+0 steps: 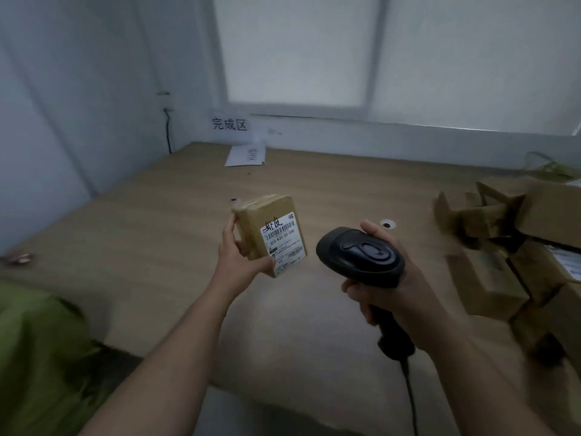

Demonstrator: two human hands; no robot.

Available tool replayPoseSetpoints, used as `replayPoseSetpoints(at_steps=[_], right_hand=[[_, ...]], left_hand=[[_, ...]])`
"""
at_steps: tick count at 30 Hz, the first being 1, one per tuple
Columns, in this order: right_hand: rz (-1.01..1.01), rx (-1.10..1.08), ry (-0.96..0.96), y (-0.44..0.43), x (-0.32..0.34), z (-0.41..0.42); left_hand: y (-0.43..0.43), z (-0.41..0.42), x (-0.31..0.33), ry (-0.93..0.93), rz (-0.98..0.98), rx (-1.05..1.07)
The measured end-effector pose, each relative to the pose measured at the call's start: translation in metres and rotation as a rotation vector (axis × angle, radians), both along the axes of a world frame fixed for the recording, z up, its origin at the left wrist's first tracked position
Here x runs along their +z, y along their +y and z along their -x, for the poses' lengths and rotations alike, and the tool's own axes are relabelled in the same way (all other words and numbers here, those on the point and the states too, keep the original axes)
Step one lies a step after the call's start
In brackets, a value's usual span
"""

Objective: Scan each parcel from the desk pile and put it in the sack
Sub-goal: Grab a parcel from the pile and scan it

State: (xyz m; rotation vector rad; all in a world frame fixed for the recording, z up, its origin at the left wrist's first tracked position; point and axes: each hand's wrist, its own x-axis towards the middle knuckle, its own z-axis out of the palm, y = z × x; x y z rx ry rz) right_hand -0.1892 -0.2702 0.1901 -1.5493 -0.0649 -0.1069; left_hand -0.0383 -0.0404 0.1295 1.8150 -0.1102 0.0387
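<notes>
Containers. A green sack [41, 357] lies at lower left, against the near-left edge of the desk [151, 234]. We see only its cloth; mouth and contents cannot be told. At the right edge of the desk sits the pile of cardboard boxes [515, 253], brown and motion-blurred. One upper box has its flaps standing open, but we cannot see what is in it. A white label shows on one box at far right, unreadable.

Parcel in hand. The left hand [234, 253] holds a small brown taped parcel [270, 231] above the middle of the desk, tilted with its labelled face towards us. The thumb lies on the parcel's left edge and the fingers [265, 265] curl under its lower end.

Scanner. The right hand [396, 294] grips a black barcode scanner [361, 256], fingers wrapped round the handle. The scanner's head is just right of the parcel, not touching it. Its cable [410, 401] drops off the bottom of the view.

Writing. The shipping label [283, 243] carries barcodes and a printed code that reads roughly "S16-K20-00-030", first character uncertain. Black handwritten characters run across its top; we cannot read them surely. A wall sign [229, 124] behind the desk reads "完成区". Below it a sheet of paper [246, 155] lies on the desk, print too small to read.
</notes>
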Motion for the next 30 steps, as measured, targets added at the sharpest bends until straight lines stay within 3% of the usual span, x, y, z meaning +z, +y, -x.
replayPoseSetpoints(at_steps=[15,30], right_hand=[[-0.004,0.473,0.006,0.267,0.014,-0.069],[-0.001,0.816,0.021,0.432,0.004,-0.086]], left_hand=[[0.303,0.065,0.020,-0.072,-0.037,0.491],[0.492,0.175,0.003,0.144,-0.118,0.954]])
